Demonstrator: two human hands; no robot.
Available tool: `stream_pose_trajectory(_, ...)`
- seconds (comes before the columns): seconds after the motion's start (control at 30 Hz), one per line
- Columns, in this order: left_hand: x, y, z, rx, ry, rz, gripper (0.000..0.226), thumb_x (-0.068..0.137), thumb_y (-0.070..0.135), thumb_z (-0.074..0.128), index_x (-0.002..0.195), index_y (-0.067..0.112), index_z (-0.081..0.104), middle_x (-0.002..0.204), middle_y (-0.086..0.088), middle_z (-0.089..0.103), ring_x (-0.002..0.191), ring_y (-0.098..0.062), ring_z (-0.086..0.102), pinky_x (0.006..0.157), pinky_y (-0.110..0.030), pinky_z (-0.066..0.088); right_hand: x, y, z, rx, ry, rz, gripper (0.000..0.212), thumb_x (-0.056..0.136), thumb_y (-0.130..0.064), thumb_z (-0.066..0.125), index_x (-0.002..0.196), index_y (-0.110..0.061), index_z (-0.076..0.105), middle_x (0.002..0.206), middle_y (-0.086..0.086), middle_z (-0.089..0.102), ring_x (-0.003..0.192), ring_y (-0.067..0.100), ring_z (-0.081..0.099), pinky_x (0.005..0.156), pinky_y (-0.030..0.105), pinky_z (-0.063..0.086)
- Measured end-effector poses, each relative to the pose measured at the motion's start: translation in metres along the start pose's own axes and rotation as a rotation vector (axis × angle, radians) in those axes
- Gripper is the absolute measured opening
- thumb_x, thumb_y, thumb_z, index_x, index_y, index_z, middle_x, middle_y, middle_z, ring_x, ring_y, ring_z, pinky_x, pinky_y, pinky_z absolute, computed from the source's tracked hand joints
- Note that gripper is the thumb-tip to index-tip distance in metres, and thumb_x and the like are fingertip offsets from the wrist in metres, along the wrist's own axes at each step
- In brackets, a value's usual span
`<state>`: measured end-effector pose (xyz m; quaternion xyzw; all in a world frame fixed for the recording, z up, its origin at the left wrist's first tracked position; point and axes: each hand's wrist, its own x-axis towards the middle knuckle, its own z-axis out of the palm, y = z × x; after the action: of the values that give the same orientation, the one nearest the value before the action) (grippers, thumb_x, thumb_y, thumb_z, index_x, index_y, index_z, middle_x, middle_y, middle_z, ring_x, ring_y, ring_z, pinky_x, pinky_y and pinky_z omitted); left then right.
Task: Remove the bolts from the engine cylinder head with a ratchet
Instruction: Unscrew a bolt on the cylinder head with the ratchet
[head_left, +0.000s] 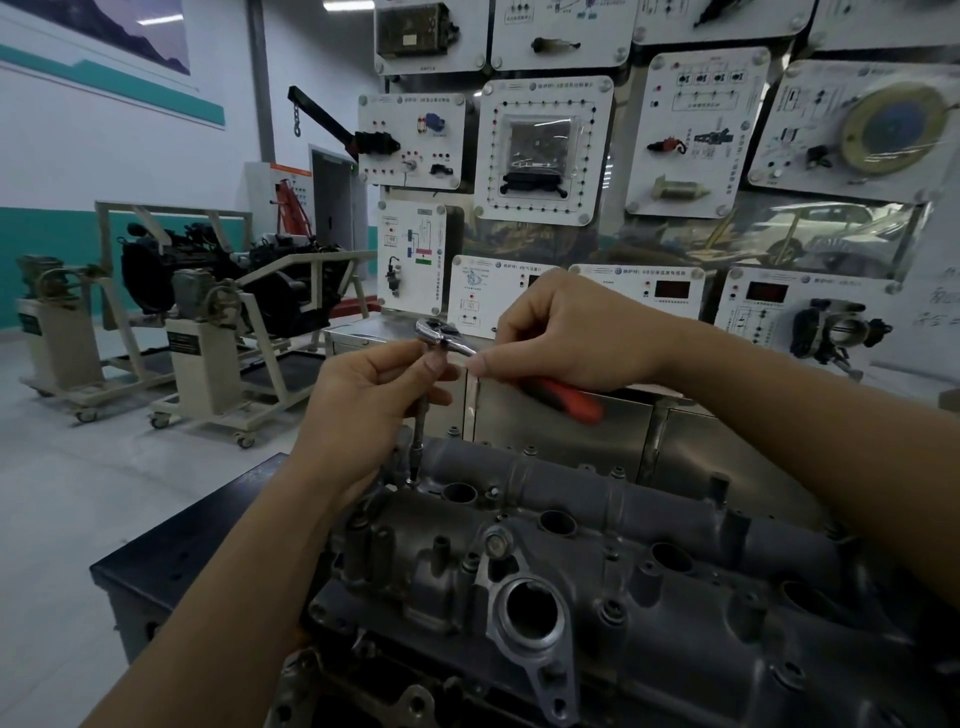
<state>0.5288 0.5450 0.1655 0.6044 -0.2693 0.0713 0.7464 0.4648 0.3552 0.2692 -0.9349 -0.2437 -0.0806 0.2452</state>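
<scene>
1. Fingers (402, 349) of my left hand (363, 400) pinch the top of the extension bar (420, 431), just under the ratchet (439, 335).
2. That bar's slim plain steel and near upright, running straight down from the pinch to the head's far-left corner (the bolt there is hidden under the tip).
3. Chrome ratchet handle lies roughly level, pointing right, crosswise to the bar.
4. Right hand (571, 327) is curled round it, glossy red grip (566, 397) poking out blurred. I reckon right swings, while left, nearer the bolt, steadies.
5. Cylinder head (649, 540) is dull grey cast metal with round bores, and more bolt heads (618, 473) line its far edge.
</scene>
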Motion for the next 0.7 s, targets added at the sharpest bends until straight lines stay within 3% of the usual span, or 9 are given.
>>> stream_pose_trajectory(0.07, 0.001, -0.001, 0.000, -0.012, 0.006, -0.016, 0.035, 0.078, 0.030, 0.070, 0.105, 0.010, 0.073, 0.091, -0.007, 0.078, 0.074, -0.015, 0.072, 0.067, -0.020, 0.055, 0.001, 0.011, -0.007, -0.163, 0.062, 0.014, 0.028, 0.094, -0.034, 0.070, 0.078, -0.012, 0.078, 0.067, -0.003, 0.072, 0.059, 0.022, 0.063, 0.064, 0.035, 0.054)
stream_pose_trajectory(0.17, 0.002, -0.001, 0.001, -0.034, -0.031, -0.042, 0.043, 0.076, 0.025, 0.071, 0.114, 0.004, 0.068, 0.089, -0.008, 0.078, 0.074, -0.016, 0.072, 0.068, -0.020, 0.055, 0.004, 0.026, -0.004, -0.461, 0.140, 0.029, 0.021, 0.097, -0.029, 0.066, 0.113, -0.024, 0.077, 0.105, -0.006, 0.076, 0.082, 0.003, 0.065, 0.082, 0.031, 0.055)
stream_pose_trajectory(0.27, 0.002, 0.000, 0.000, -0.050, -0.048, -0.058, 0.044, 0.076, 0.022, 0.069, 0.116, 0.003, 0.066, 0.085, -0.006, 0.077, 0.073, -0.015, 0.071, 0.068, -0.019, 0.056, 0.010, 0.037, 0.007, -0.538, 0.116, 0.087, 0.047, 0.100, -0.017, 0.054, 0.146, -0.029, 0.052, 0.140, 0.000, 0.061, 0.118, 0.019, 0.060, 0.105, 0.038, 0.047)
stream_pose_trajectory(0.33, 0.002, 0.000, 0.000, -0.050, -0.047, -0.054, 0.045, 0.077, 0.022, 0.068, 0.117, 0.003, 0.066, 0.083, -0.005, 0.077, 0.072, -0.013, 0.070, 0.069, -0.019, 0.056, 0.011, 0.041, 0.014, -0.502, 0.021, 0.094, 0.064, 0.100, -0.010, 0.052, 0.157, -0.026, 0.029, 0.159, -0.001, 0.039, 0.140, 0.018, 0.043, 0.116, 0.029, 0.030)
stream_pose_trajectory(0.4, 0.001, 0.000, 0.000, -0.049, -0.035, -0.044, 0.042, 0.077, 0.022, 0.068, 0.114, 0.004, 0.068, 0.081, -0.004, 0.076, 0.071, -0.013, 0.069, 0.069, -0.019, 0.056, 0.010, 0.043, 0.017, -0.486, -0.031, 0.091, 0.074, 0.099, -0.008, 0.053, 0.161, -0.024, 0.016, 0.167, -0.003, 0.022, 0.149, 0.014, 0.027, 0.115, 0.021, 0.018)
stream_pose_trajectory(0.47, 0.001, 0.000, 0.001, -0.052, -0.015, -0.039, 0.037, 0.075, 0.022, 0.069, 0.109, 0.007, 0.070, 0.081, -0.003, 0.076, 0.071, -0.013, 0.070, 0.068, -0.019, 0.056, 0.009, 0.043, 0.019, -0.485, -0.022, 0.083, 0.077, 0.098, -0.013, 0.058, 0.161, -0.023, 0.015, 0.167, -0.003, 0.021, 0.150, 0.014, 0.025, 0.116, 0.021, 0.018)
stream_pose_trajectory(0.57, 0.000, 0.000, 0.004, -0.058, 0.045, -0.034, 0.031, 0.071, 0.025, 0.072, 0.100, 0.014, 0.072, 0.082, -0.003, 0.078, 0.071, -0.013, 0.072, 0.066, -0.018, 0.056, 0.008, 0.035, 0.017, -0.526, 0.094, 0.045, 0.066, 0.093, -0.033, 0.068, 0.152, -0.021, 0.040, 0.149, 0.000, 0.049, 0.131, 0.016, 0.048, 0.107, 0.025, 0.035)
stream_pose_trajectory(0.63, 0.000, 0.000, 0.006, -0.051, 0.092, -0.025, 0.032, 0.068, 0.026, 0.075, 0.098, 0.016, 0.073, 0.083, -0.003, 0.078, 0.070, -0.013, 0.073, 0.066, -0.018, 0.056, 0.006, 0.024, 0.012, -0.569, 0.197, -0.009, 0.043, 0.090, -0.048, 0.069, 0.123, -0.021, 0.068, 0.113, -0.002, 0.069, 0.103, 0.015, 0.063, 0.091, 0.029, 0.050)
stream_pose_trajectory(0.7, -0.001, 0.001, 0.008, -0.027, 0.119, -0.015, 0.033, 0.066, 0.028, 0.076, 0.097, 0.016, 0.074, 0.084, -0.003, 0.078, 0.070, -0.015, 0.073, 0.066, -0.019, 0.057, 0.002, 0.014, 0.004, -0.469, 0.215, -0.043, 0.036, 0.087, -0.055, 0.069, 0.082, -0.019, 0.074, 0.075, -0.007, 0.069, 0.068, 0.008, 0.062, 0.067, 0.031, 0.053)
